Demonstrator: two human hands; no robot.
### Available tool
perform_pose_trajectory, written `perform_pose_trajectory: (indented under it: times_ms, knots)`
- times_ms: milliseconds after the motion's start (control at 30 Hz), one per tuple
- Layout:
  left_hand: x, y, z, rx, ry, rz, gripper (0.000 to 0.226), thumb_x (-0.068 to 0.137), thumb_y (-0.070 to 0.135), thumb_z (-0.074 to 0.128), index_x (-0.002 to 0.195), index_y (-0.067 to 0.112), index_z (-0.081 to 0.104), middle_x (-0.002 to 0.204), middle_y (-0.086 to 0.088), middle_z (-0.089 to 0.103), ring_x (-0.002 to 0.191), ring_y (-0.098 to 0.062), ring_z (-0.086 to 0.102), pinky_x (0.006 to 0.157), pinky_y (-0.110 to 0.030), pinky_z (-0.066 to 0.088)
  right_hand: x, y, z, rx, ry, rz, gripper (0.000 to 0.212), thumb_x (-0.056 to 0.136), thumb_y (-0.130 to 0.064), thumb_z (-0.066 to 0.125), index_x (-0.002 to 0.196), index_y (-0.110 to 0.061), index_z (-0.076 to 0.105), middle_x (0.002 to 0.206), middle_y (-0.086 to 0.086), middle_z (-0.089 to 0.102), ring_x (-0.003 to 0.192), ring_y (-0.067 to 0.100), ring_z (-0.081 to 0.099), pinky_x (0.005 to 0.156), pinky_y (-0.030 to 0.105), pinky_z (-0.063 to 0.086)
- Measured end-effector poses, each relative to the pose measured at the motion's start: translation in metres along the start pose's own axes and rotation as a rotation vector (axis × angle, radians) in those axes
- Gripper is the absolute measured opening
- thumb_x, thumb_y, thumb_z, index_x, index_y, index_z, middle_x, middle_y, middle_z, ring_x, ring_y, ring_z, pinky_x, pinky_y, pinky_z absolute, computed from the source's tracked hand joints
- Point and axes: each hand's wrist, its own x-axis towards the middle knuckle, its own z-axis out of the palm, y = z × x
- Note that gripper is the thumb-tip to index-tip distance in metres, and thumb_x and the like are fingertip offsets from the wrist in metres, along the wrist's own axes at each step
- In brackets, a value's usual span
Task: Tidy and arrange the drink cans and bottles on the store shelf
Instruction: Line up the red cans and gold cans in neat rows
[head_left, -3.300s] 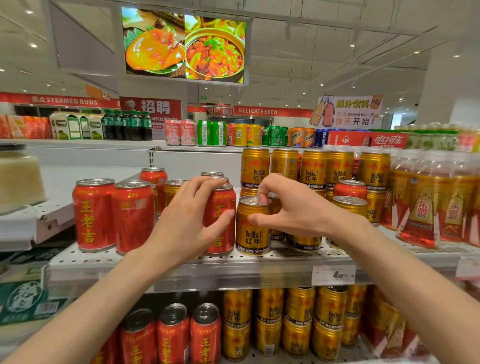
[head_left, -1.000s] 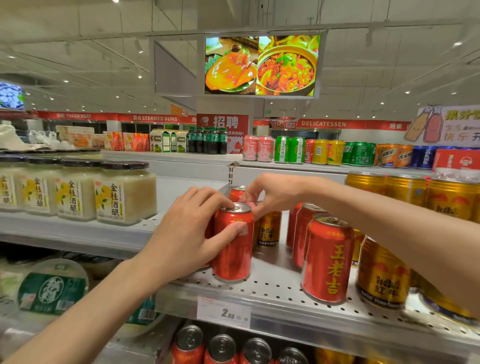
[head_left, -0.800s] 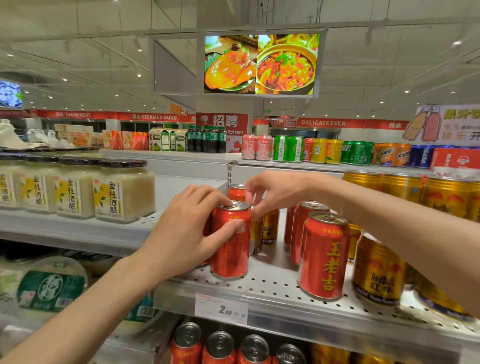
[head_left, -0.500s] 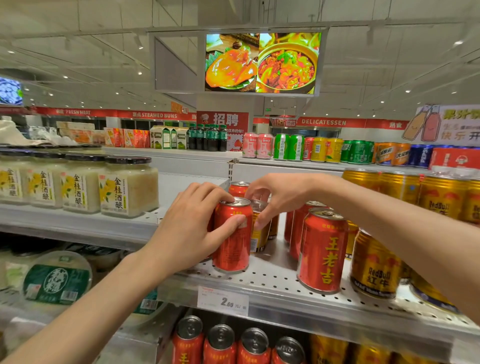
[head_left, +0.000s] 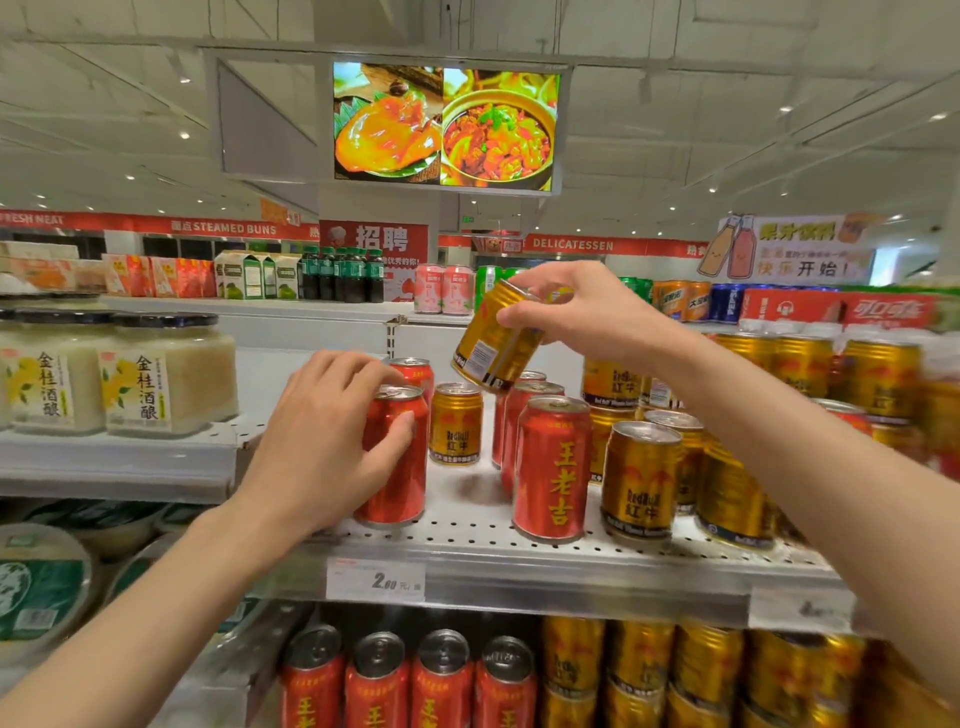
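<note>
My left hand (head_left: 332, 441) wraps a red can (head_left: 400, 467) standing at the left end of the perforated metal shelf (head_left: 467, 535). My right hand (head_left: 582, 312) holds a gold Red Bull can (head_left: 493, 343) tilted in the air above the shelf, gripped near its top. Below it another gold can (head_left: 456, 423) stands alone behind the red one. A second red can (head_left: 551, 467) stands at the front middle, with more red cans behind it. Gold cans (head_left: 640, 478) fill the shelf's right side.
Jars of rice wine (head_left: 166, 374) sit on the neighbouring shelf to the left. The lower shelf holds red cans (head_left: 379, 680) and gold cans (head_left: 639, 670). Bottles, cartons and cans line the top ledge (head_left: 343, 306). A price tag (head_left: 375, 580) hangs on the shelf edge.
My right hand has lifted a gold can up from behind the red cans into the air. My left hand stays on the red can.
</note>
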Motion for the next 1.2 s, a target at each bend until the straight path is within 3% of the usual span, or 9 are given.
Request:
perform_pose_trajectory:
  times_ms: [167,300,500,667,767,833,967,1100,1200]
  knots:
    - [0.006,0.032,0.009,-0.056,0.023,0.117,0.035,0.088,0.039,0.059,0.112,0.014,0.063,0.109,-0.002,0.063,0.104,-0.023,0.054,0.089,-0.04,0.048,-0.025,0.005,-0.034,0.086,0.144,0.044,0.039,0.086,-0.044,0.075,0.12,-0.027,0.071,0.107,-0.008,0.074,0.1,0.011,0.071,0.091,0.04,0.06]
    - [0.011,0.057,0.027,-0.147,-0.053,0.137,0.045,0.089,0.048,0.053,0.121,0.016,0.06,0.115,-0.001,0.058,0.109,-0.019,0.053,0.093,-0.035,0.048,-0.051,0.011,-0.059,0.044,0.138,0.066,0.041,0.082,-0.051,0.075,0.117,-0.03,0.074,0.109,-0.01,0.075,0.102,0.008,0.071,0.092,0.04,0.059]
    - [0.012,0.083,0.052,-0.257,-0.094,0.146,0.059,0.087,0.055,0.054,0.134,0.019,0.052,0.132,-0.003,0.052,0.123,-0.019,0.05,0.105,-0.038,0.046,-0.098,0.02,-0.077,-0.085,-0.023,0.102,0.044,0.076,-0.057,0.074,0.113,-0.035,0.075,0.118,-0.016,0.071,0.108,0.008,0.068,0.098,0.042,0.055]
    - [0.01,0.095,0.064,-0.283,-0.109,0.14,0.061,0.086,0.054,0.054,0.134,0.017,0.051,0.136,-0.004,0.052,0.126,-0.021,0.049,0.108,-0.04,0.043,-0.128,0.038,-0.077,-0.242,-0.2,0.114,0.045,0.085,-0.047,0.074,0.128,-0.04,0.066,0.135,-0.018,0.06,0.118,0.001,0.057,0.099,0.025,0.048]
    - [0.01,0.098,0.067,-0.282,-0.1,0.142,0.062,0.085,0.053,0.055,0.135,0.017,0.05,0.136,-0.004,0.051,0.126,-0.023,0.05,0.106,-0.042,0.044,-0.136,0.049,-0.076,-0.253,-0.254,0.126,0.047,0.086,-0.043,0.074,0.132,-0.036,0.064,0.137,-0.019,0.056,0.116,0.0,0.056,0.086,0.012,0.046]
    - [0.011,0.099,0.069,-0.277,-0.103,0.15,0.062,0.084,0.052,0.056,0.135,0.017,0.05,0.135,-0.004,0.051,0.125,-0.023,0.05,0.106,-0.045,0.044,-0.139,0.055,-0.077,-0.26,-0.269,0.133,0.049,0.086,-0.042,0.074,0.133,-0.037,0.062,0.139,-0.017,0.054,0.12,0.007,0.056,0.084,0.014,0.047]
    - [0.011,0.101,0.071,-0.282,-0.097,0.149,0.061,0.084,0.051,0.055,0.135,0.018,0.048,0.134,-0.003,0.051,0.125,-0.022,0.048,0.107,-0.044,0.043,-0.141,0.069,-0.076,-0.263,-0.272,0.132,0.054,0.084,-0.043,0.077,0.135,-0.04,0.059,0.139,-0.018,0.052,0.126,0.008,0.051,0.102,0.029,0.043]
    - [0.009,0.101,0.072,-0.275,-0.099,0.139,0.062,0.085,0.053,0.054,0.136,0.019,0.046,0.132,-0.003,0.051,0.123,-0.02,0.048,0.106,-0.037,0.041,-0.14,0.079,-0.069,-0.298,-0.281,0.111,0.057,0.085,-0.041,0.077,0.138,-0.038,0.056,0.133,-0.02,0.05,0.125,0.004,0.048,0.086,0.011,0.035]
    - [0.008,0.101,0.072,-0.273,-0.103,0.134,0.062,0.086,0.055,0.053,0.137,0.02,0.046,0.132,-0.003,0.051,0.123,-0.019,0.047,0.106,-0.035,0.039,-0.139,0.084,-0.067,-0.298,-0.276,0.108,0.058,0.085,-0.04,0.076,0.139,-0.037,0.056,0.13,-0.019,0.051,0.119,0.003,0.052,0.083,0.013,0.043]
